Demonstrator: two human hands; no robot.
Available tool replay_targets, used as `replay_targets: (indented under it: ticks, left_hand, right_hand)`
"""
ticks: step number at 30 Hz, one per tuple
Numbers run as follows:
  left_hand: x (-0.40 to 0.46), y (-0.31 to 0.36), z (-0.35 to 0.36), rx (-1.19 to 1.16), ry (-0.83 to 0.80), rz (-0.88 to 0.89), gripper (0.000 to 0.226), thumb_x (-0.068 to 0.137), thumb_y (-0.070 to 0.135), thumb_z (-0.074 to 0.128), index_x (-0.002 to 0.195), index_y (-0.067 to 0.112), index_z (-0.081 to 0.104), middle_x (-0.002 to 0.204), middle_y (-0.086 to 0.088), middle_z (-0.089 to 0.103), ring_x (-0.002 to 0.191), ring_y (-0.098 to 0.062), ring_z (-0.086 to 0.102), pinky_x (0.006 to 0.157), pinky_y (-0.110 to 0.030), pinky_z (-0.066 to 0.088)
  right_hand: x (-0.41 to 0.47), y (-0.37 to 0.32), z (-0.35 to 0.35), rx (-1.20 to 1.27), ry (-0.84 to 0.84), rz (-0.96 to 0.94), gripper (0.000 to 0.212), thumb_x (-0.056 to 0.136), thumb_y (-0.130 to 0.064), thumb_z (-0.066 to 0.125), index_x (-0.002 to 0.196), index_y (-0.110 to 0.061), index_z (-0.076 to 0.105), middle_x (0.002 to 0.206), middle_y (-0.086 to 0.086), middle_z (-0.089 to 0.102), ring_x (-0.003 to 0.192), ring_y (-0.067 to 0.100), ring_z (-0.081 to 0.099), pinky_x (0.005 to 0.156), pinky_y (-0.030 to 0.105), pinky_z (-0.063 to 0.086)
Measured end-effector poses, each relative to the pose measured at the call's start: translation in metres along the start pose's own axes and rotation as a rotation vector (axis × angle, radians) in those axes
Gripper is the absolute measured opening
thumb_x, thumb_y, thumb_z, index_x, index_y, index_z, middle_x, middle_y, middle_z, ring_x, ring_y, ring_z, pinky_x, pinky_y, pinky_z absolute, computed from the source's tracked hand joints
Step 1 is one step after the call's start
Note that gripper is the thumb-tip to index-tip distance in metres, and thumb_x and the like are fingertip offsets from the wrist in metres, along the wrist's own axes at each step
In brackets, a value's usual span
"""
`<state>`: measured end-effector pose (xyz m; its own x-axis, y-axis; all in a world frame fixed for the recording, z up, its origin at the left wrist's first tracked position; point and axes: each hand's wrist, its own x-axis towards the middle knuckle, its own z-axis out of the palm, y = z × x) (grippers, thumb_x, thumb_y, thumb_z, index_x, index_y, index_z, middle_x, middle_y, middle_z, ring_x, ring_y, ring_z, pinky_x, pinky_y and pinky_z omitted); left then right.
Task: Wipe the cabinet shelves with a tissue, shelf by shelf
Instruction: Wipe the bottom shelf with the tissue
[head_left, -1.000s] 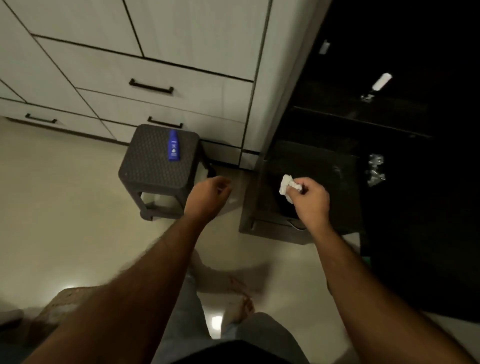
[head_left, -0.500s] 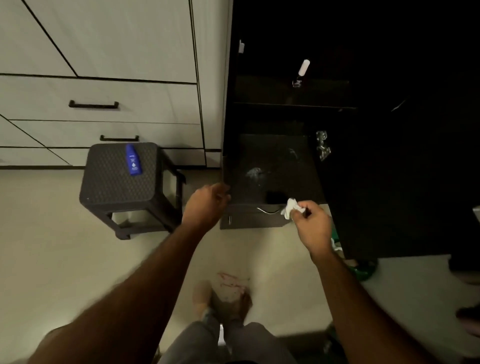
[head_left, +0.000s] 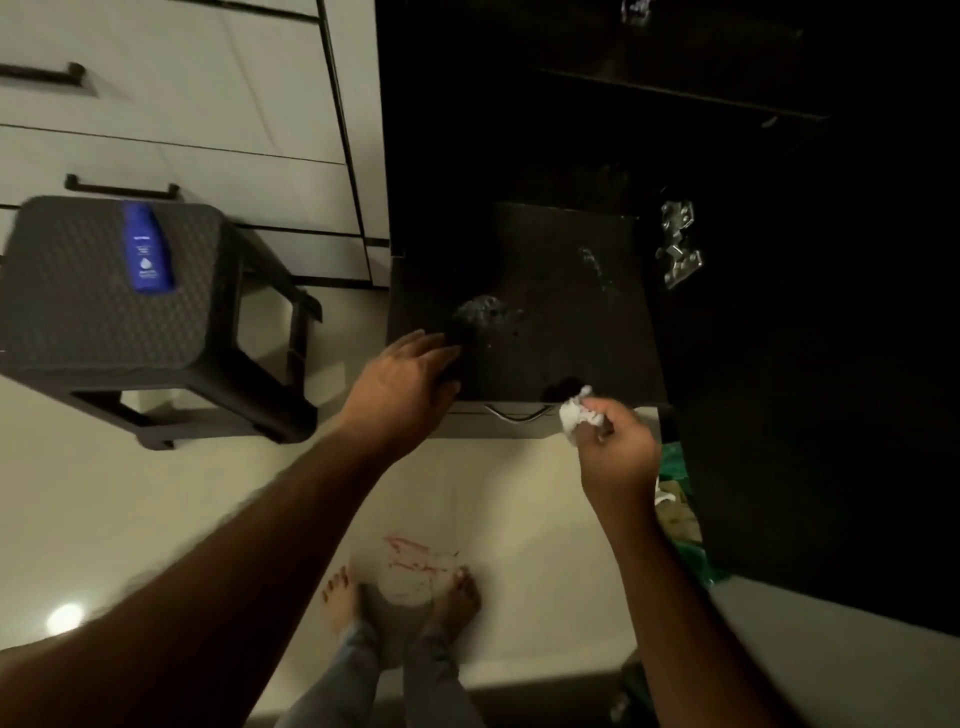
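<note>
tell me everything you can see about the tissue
The tissue is white, thin paper crumpled into a small uneven wad. The right hand pinches it between fingertips and thumb, most of the wad sticking out past them. It is held at the front edge of the dark bottom shelf; whether it touches the shelf cannot be told.

a stool (head_left: 104, 322) is set on the floor (head_left: 156, 519) at the left, in front of a bank of drawers (head_left: 182, 119); a bottle (head_left: 143, 249) is laid flat on its seat. to the right of the drawers an open cabinet (head_left: 649, 130) is found, its bottom shelf (head_left: 561, 322) lying lowest, nearest the floor. a hinge (head_left: 678, 244) is fixed just right of that shelf.
</note>
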<state>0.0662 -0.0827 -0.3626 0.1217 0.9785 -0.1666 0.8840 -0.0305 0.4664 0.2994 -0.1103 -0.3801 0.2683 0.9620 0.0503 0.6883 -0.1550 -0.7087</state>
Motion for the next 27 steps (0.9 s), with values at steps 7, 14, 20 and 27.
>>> replay_targets:
  ticks: [7, 14, 20, 27]
  left_hand:
    - [0.057, -0.012, 0.022, 0.059, 0.065, 0.079, 0.054, 0.097, 0.038, 0.05, 0.147, 0.024, 0.037, 0.156, -0.004, 0.031, 0.148, -0.023, 0.016, 0.118, -0.039, 0.017]
    - [0.082, -0.026, 0.036, 0.088, 0.117, 0.146, 0.061, 0.096, 0.049, 0.045, 0.149, 0.023, 0.031, 0.159, -0.004, 0.023, 0.149, -0.021, 0.009, 0.117, -0.034, 0.003]
    - [0.091, -0.035, 0.039, 0.102, 0.112, 0.215, 0.064, 0.096, 0.052, 0.039, 0.15, 0.02, 0.029, 0.16, -0.005, 0.02, 0.149, -0.02, 0.007, 0.116, -0.032, -0.002]
    - [0.126, -0.028, 0.046, 0.117, 0.13, 0.213, 0.07, 0.097, 0.059, 0.015, 0.153, 0.018, 0.015, 0.162, -0.006, 0.005, 0.149, -0.019, -0.005, 0.118, -0.034, -0.006]
  right_hand:
    - [0.081, 0.01, 0.02, -0.163, -0.011, -0.179, 0.032, 0.082, 0.01, 0.06, 0.109, -0.002, 0.072, 0.123, 0.009, 0.066, 0.112, 0.019, 0.063, 0.098, 0.011, 0.042]
    - [0.113, 0.019, 0.037, -0.371, -0.08, -0.243, 0.037, 0.091, -0.003, 0.047, 0.124, -0.006, 0.066, 0.14, 0.009, 0.056, 0.135, 0.019, 0.046, 0.11, 0.018, 0.026]
    - [0.09, 0.028, 0.059, -0.564, -0.363, -0.144, 0.088, 0.083, -0.07, -0.005, 0.156, -0.021, 0.003, 0.164, -0.006, -0.005, 0.148, 0.004, -0.014, 0.119, 0.029, -0.011]
    - [0.156, 0.017, 0.069, -0.675, -0.386, -0.002, 0.087, 0.09, -0.07, 0.004, 0.156, -0.013, -0.005, 0.163, 0.003, -0.017, 0.148, 0.014, -0.02, 0.12, 0.035, -0.012]
